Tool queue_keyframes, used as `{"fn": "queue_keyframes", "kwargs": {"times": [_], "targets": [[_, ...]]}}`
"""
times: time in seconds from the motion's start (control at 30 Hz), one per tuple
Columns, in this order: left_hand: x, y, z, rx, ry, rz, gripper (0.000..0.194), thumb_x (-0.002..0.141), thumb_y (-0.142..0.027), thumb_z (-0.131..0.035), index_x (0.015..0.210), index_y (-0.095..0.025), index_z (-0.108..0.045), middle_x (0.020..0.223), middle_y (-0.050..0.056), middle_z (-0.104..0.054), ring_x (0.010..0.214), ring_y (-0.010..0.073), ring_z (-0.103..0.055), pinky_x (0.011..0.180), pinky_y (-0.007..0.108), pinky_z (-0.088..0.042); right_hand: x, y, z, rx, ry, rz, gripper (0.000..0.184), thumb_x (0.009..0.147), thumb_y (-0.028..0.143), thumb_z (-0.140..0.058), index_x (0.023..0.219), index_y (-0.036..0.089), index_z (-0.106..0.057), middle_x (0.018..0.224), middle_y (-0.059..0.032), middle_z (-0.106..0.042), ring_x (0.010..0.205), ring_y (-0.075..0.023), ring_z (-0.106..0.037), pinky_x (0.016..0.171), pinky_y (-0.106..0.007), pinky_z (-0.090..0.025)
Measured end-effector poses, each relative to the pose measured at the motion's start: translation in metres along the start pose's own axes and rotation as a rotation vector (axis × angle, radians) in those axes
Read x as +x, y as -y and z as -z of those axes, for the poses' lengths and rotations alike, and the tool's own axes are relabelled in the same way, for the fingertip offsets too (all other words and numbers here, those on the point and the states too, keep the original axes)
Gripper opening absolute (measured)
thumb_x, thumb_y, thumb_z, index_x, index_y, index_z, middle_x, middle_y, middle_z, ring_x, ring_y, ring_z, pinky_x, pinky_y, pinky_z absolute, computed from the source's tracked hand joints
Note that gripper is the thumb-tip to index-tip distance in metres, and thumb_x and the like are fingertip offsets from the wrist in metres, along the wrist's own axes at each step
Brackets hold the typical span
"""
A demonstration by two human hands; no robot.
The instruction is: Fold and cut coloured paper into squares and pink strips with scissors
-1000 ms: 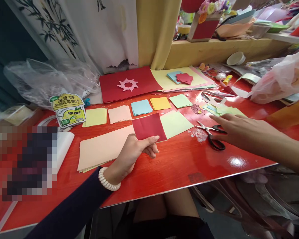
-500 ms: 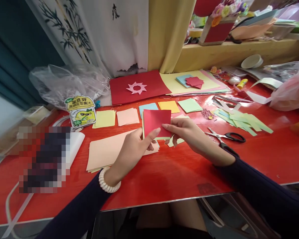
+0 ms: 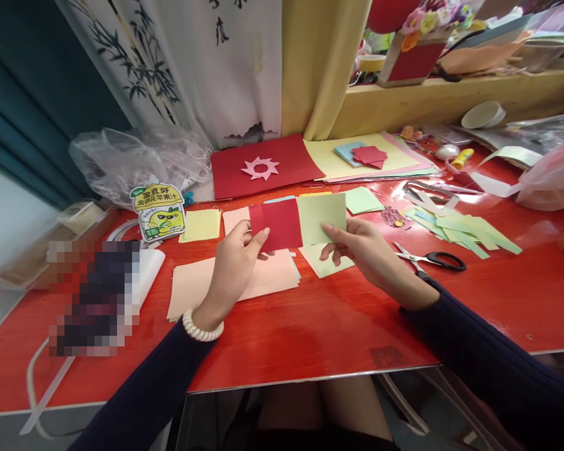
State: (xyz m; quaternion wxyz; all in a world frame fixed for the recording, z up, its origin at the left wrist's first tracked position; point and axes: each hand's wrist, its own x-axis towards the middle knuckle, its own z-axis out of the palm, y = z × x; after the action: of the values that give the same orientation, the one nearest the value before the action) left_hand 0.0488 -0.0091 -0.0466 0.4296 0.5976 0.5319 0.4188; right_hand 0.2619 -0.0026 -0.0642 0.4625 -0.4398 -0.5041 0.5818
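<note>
Head view: red paper (image 3: pixel 278 224) in left hand (image 3: pixel 235 266)

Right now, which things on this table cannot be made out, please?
Head view:
- Blue stack, yellow stack: mostly behind the held red paper and green paper.
- Scissors: lower handle partly behind the right sleeve.
- Dark object: pixelated.
- Pink plastic bag: cut off by right edge.

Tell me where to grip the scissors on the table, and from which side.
Take the far black handle loop of the scissors, best from the right: the parted blades point left, and the loop's opening should admit fingers. The near loop looks a poorer choice, partly hidden by the right sleeve.
</note>
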Motion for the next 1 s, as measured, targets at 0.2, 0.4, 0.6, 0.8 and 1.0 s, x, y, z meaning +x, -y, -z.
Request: {"fn": "queue_keyframes", "kwargs": {"times": [0.2,0.4,0.6,0.8,1.0], "targets": [[-0.018,0.01,-0.021,0.407,0.311,-0.223,0.026,0.084,-0.038,-0.055,0.066,-0.02,-0.054,0.066,-0.001,-0.055,0.066,0.0165,-0.052,0.066,0.031,-0.041,0.003,0.005,0.015,0.067,-0.119,0.071,0.026,0.08,0.033,-0.066,0.1,0.017,-0.063,0.106,-0.0084,-0.066,0.075,-0.0154,-0.069,0.051,-0.019,-0.053],[-0.022,0.007,-0.034,0.359,0.01,-0.234,0.04,0.081,-0.048,-0.058,0.11,-0.02,-0.052,0.106,0.008,-0.057,0.097,0.023,-0.051,0.088,0.04,-0.04,-0.005,0.012,0.003,0.028,-0.068,0.005,0.026,0.075,0.036,-0.071,0.09,0.015,-0.069,0.089,-0.0082,-0.071,0.07,-0.0163,-0.07,0.051,-0.02,-0.055],[-0.01,0.01,-0.026,-0.102,0.02,0.014,0.04,0.077,-0.043,-0.067,0.106,-0.019,-0.053,0.106,0.008,-0.063,0.096,0.0209,-0.059,0.082,0.035,-0.047,-0.015,0.003,-0.021,0.011,0.078,-0.137,0.032,0.074,0.036,-0.072,0.093,0.011,-0.069,0.079,-0.0075,-0.071,0.055,-0.013,-0.066,0.047,-0.021,-0.054],[-0.005,0.01,-0.021,-0.298,-0.043,0.013,0.032,0.072,-0.029,-0.072,0.098,-0.017,-0.057,0.1,0.006,-0.068,0.095,0.0183,-0.063,0.082,0.03,-0.05,-0.014,-0.005,-0.016,0.097,0.131,-0.127,0.034,0.085,0.04,-0.059,0.106,0.014,-0.065,0.097,-0.0106,-0.07,0.069,-0.0148,-0.069,0.06,-0.023,-0.057],[-0.001,0.006,-0.011,-0.415,-0.078,0.075,0.024,0.073,-0.029,-0.071,0.09,-0.014,-0.062,0.09,0.005,-0.068,0.083,0.0143,-0.063,0.076,0.026,-0.05,-0.013,-0.006,-0.013,0.076,0.064,-0.111,0.032,0.082,0.04,-0.063,0.101,0.014,-0.066,0.099,-0.0099,-0.069,0.072,-0.0141,-0.069,0.061,-0.022,-0.056]]}}
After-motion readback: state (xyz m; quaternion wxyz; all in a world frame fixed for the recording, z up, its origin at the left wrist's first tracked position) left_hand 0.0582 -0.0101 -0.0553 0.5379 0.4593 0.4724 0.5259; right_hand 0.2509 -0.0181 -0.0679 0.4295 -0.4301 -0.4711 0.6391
